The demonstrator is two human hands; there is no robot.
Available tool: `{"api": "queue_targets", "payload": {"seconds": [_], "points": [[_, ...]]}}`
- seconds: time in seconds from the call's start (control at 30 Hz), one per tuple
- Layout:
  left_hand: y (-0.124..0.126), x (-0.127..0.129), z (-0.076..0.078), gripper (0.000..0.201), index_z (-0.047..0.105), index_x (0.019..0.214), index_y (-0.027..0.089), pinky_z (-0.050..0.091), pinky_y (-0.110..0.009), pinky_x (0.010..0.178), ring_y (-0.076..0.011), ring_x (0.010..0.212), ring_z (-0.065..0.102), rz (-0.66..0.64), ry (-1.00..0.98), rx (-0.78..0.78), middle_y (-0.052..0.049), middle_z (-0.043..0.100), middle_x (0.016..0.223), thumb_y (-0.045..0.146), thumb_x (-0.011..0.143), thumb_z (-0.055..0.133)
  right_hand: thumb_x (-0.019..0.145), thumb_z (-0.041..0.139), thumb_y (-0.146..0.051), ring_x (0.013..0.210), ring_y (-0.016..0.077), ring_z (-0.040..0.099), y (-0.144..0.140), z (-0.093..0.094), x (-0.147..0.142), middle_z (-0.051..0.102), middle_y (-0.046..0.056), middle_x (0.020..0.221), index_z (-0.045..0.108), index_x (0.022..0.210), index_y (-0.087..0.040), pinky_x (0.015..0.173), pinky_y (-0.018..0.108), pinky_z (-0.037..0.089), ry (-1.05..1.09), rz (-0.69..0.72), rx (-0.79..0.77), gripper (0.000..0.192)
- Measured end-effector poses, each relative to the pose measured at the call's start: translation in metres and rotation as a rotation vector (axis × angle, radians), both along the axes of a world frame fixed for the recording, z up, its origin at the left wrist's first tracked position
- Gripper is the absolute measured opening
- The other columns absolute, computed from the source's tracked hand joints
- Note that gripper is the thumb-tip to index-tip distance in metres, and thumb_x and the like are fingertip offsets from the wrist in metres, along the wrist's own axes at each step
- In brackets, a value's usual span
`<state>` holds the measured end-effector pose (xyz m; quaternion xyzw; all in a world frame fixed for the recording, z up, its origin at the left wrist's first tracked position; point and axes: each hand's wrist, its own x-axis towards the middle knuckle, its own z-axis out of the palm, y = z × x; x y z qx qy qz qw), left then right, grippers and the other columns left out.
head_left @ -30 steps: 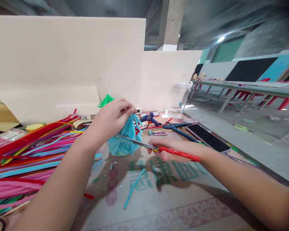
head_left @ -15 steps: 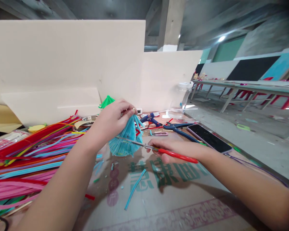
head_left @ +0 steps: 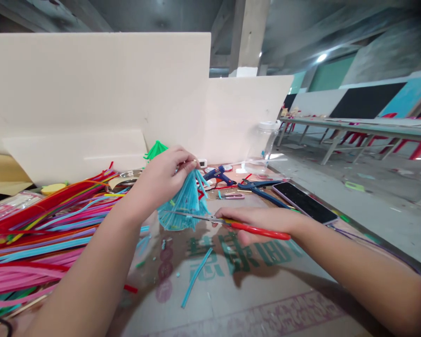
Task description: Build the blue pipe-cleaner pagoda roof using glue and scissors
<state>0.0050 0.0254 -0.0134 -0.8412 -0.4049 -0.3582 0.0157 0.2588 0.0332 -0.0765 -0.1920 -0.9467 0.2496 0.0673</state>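
Left of the phone (head_left: 305, 202), the left hand (head_left: 169, 172) pinches a blue fringed cone (head_left: 185, 206) by its top, fingertips closed, likely the best hold on something light and bendy; the right hand (head_left: 247, 222) curls its fingers around red-handled scissors (head_left: 261, 230).

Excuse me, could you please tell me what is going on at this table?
A person's left hand pinches the top of a light-blue, cone-shaped piece, while the right hand holds red-handled scissors. The blades lie across the lower part of the piece in this view; whether they touch it is hard to tell. A loose blue strip lies on the table nearer the person, and coloured strips are heaped to the left.
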Motion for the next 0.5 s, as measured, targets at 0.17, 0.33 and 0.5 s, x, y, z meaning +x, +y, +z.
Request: {"api": "queue_targets", "payload": {"seconds": [0.17,0.33,0.5], "points": [[0.0012,-0.0025,0.0006,0.026,0.067,0.089,0.016,0.045,-0.031,0.082,-0.0194,0.09,0.061,0.016,-0.01,0.001,-0.006,0.066,0.094,0.028,0.094,0.045,0.092,0.048,-0.039,0.082,0.0156,0.055,0.0026,0.0023,0.0031,0.06,0.003,0.095,0.057,0.119,-0.02,0.073,0.026,0.044,0.014,-0.038,0.016,0.034],[-0.0002,-0.0004,0.0008,0.025,0.067,0.089,0.016,0.045,-0.031,0.081,-0.0191,0.09,0.06,0.011,-0.018,-0.007,-0.006,0.065,0.094,0.028,0.094,0.046,0.093,0.044,-0.049,0.077,0.0147,0.052,0.0031,0.0044,0.0018,0.058,0.004,0.09,0.057,0.118,-0.017,0.069,0.026,0.042,0.033,-0.014,0.034,0.042],[-0.0005,0.0012,0.0002,0.025,0.067,0.089,0.016,0.045,-0.031,0.081,-0.0188,0.089,0.06,0.003,-0.015,-0.003,-0.005,0.065,0.092,0.028,0.094,0.046,0.092,0.046,-0.048,0.077,0.0154,0.053,0.0025,0.0012,-0.0013,0.057,0.003,0.09,0.058,0.116,-0.018,0.07,0.027,0.043,0.055,-0.038,0.005,0.041]]}}
